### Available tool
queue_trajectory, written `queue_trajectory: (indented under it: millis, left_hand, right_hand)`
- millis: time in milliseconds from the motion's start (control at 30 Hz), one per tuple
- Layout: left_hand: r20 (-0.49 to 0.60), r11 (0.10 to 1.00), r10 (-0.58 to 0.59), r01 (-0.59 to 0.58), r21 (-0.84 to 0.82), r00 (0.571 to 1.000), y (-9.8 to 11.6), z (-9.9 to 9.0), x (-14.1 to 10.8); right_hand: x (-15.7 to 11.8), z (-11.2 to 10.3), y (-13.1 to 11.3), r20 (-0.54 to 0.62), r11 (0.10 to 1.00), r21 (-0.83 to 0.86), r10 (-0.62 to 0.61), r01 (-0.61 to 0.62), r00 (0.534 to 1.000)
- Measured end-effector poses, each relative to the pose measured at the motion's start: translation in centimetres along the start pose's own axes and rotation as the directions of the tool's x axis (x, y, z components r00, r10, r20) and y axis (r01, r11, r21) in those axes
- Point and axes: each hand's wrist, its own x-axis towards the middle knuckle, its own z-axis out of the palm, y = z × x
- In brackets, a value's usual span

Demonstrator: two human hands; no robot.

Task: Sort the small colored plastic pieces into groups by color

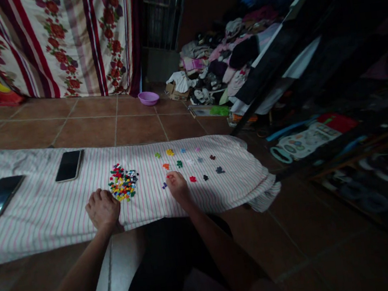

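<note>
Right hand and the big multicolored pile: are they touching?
Apart: the head view shows striped cloth between the right hand and the multicolored pile.

The left hand (103, 208) and right hand (178, 185) are bare, the legwear (151, 270) dark.

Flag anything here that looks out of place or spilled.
The jumbled heap of mixed clothes beyond the white striped cloth looks untidy, piled beside a brown cardboard box. On the cloth, the small multicoloured pieces look deliberately grouped, not spilled.
</note>
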Motion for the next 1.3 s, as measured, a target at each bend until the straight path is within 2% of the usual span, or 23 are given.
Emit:
queue_trajectory:
  millis: [200,333,467,600,700,1000,1200,1300]
  left_hand:
    - [0.008,0.999,0.003,-0.003,0.040,1.000,0.1,-0.2,0.0]
    - [0.018,0.999,-0.002,0.002,0.036,1.000,0.2,-0.4,-0.1]
    - [0.041,0.999,-0.019,0.018,0.029,0.999,0.4,-0.8,-0.1]
    - [0.032,0.999,-0.018,0.016,0.038,0.999,0.6,-1.0,-0.1]
    - [0.035,0.999,-0.019,0.017,0.047,0.999,0.5,-0.9,0.0]
    - [0.025,0.999,-0.028,0.027,0.029,0.999,0.6,-0.8,-0.1]
    - [-0.004,0.998,0.013,-0.013,0.057,1.000,0.2,-0.5,-0.2]
    - [-0.022,0.999,0.016,-0.015,0.045,1.000,0.1,-0.1,-0.2]
  right_hand:
    - [-0.7,-5.9,5.6,-0.136,0.983,-0.160,0.074,-0.096,0.988]
    - [-1.3,-7.5,8.3,-0.146,0.957,-0.228,0.149,-0.180,0.978]
    - [-1.6,-7.3,9.3,-0.133,0.941,-0.267,0.178,-0.208,0.975]
    - [-1.6,-6.9,9.4,-0.108,0.939,-0.292,0.157,-0.182,0.982]
    - [-1.5,-6.8,9.2,-0.087,0.927,-0.309,0.196,-0.213,0.977]
    - [-1.3,-6.7,9.3,-0.068,0.959,-0.190,0.198,-0.208,0.978]
    - [-0.8,-6.9,9.0,0.032,0.926,-0.287,0.265,-0.245,0.964]
    - [-0.3,-6.8,8.4,0.075,0.917,-0.350,0.230,-0.191,0.970]
